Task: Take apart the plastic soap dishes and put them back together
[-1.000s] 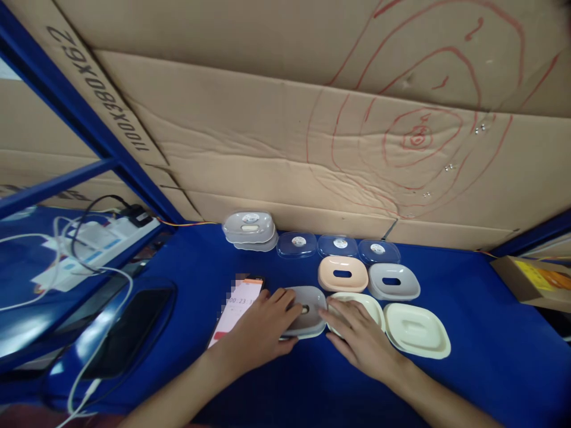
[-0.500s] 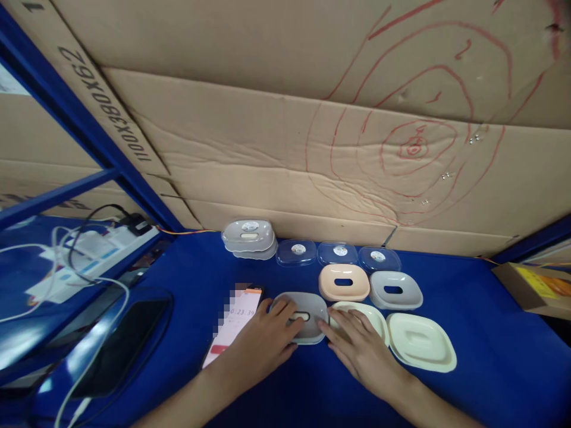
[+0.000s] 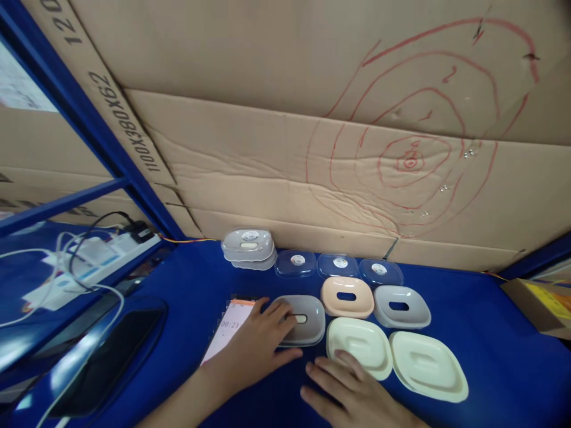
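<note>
My left hand [image 3: 263, 339] is open, its fingers spread over the left side of a grey soap dish [image 3: 310, 324]. A cream piece [image 3: 301, 319] shows through the slot in that dish. The fingertips appear to touch the dish. My right hand [image 3: 352, 389] is open too, in front of a cream dish base [image 3: 361, 342] and covering part of its front edge. A second cream dish base [image 3: 430, 365] lies to its right. Behind these sit a peach slotted dish [image 3: 347, 290] and a light grey slotted dish [image 3: 402, 318].
Three clear lids [image 3: 338, 266] lie in a row at the back, left of which stands a stack of lidded dishes [image 3: 248, 246]. A phone [image 3: 223, 336] showing a timer is partly under my left wrist. Cables and a power strip [image 3: 102, 261] are far left; a cardboard box [image 3: 537, 306] is right.
My right hand has come off the grey dish and drawn back toward me, uncovering the cream base. My left hand has slid slightly left and down on the dish. The view has shifted slightly.
</note>
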{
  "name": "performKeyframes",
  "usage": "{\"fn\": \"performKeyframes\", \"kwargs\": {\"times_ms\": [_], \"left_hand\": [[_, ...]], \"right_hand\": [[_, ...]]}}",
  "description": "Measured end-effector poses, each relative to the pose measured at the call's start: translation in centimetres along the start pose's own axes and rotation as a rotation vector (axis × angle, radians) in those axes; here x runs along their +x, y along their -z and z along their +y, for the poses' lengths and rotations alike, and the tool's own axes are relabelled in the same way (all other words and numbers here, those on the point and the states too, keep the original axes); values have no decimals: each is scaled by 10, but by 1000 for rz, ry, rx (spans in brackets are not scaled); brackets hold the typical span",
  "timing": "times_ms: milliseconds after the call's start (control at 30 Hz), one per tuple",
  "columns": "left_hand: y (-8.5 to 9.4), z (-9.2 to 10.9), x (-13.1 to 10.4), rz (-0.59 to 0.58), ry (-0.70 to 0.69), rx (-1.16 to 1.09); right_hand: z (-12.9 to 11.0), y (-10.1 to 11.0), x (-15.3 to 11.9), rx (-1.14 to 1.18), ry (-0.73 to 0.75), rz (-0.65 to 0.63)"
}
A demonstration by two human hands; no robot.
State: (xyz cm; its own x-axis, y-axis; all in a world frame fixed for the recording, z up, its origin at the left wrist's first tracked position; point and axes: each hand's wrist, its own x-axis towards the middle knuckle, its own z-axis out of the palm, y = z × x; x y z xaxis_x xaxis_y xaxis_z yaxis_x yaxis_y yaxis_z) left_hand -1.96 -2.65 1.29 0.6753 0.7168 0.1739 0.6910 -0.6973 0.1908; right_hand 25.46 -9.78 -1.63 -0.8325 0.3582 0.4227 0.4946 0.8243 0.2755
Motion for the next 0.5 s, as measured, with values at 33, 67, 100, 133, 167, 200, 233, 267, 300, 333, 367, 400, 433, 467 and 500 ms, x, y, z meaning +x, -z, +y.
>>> {"fn": "performKeyframes", "kwargs": {"times_ms": [33, 67, 100, 133, 167, 200, 233, 267, 300, 333, 367, 400, 433, 467, 500], "left_hand": [[3, -5, 4, 18, 1, -11], [5, -10, 10, 36, 10, -10], [8, -18, 18, 53, 29, 7], [10, -26, 28, 67, 54, 28], [11, -37, 40, 76, 64, 37], [11, -48, 52, 85, 81, 46], [10, -59, 65, 86, 101, 54], [7, -69, 77, 72, 114, 56], [4, -78, 88, 47, 115, 53], [0, -84, 97, 23, 119, 49], [-4, -89, 105, 4, 127, 45], [-8, -91, 111, -11, 133, 40], [-11, -91, 114, -22, 141, 35], [-14, -89, 116, -30, 148, 30], [-16, -88, 116, -39, 155, 24]], "right_hand": [[-1, -2, 0, 3, 1, 32], [-2, -4, 0, 11, -10, 72], [-2, -8, -1, 24, -25, 116], [-3, -12, -1, 37, -39, 153], [-3, -17, -2, 47, -44, 178], [-4, -22, -4, 53, -42, 193], [-4, -29, -6, 53, -38, 203], [-5, -35, -7, 47, -31, 219], [-6, -41, -9, 40, -24, 231], [-7, -47, -10, 34, -18, 243], [-8, -51, -11, 34, -23, 258], [-8, -54, -11, 40, -34, 271], [-9, -56, -10, 53, -49, 281], [-10, -55, -9, 69, -62, 290], [-10, -54, -7, 84, -74, 301]]}}
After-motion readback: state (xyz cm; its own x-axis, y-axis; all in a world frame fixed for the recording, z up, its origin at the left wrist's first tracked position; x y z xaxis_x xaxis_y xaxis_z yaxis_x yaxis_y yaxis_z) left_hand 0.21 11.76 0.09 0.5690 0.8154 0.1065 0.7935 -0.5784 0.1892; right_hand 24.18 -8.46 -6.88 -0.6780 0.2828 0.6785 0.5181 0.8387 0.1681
